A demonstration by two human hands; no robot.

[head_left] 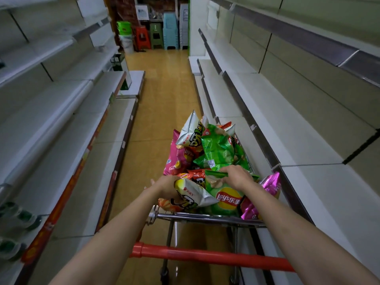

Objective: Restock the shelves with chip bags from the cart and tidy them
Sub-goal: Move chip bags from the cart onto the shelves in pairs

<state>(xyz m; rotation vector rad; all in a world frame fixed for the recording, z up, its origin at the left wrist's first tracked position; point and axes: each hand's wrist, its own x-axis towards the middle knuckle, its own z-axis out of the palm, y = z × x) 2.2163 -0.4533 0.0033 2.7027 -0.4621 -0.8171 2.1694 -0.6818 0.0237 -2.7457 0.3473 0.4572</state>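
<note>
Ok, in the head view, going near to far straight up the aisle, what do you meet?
Red cart handle → green Lay's bag gripped by the right hand → silver bag at the cart's far end → stacked plastic stools.

Stacked plastic stools (162,31) at aisle's end

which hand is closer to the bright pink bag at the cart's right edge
Right. The right hand grips the green Lay's bag beside the pink bag; the left hand is across the cart.

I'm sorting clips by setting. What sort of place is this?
Most likely a shop aisle: long tiered shelves on both sides, a cart heaped with chip bags, and stacked stools at the far end.
</note>
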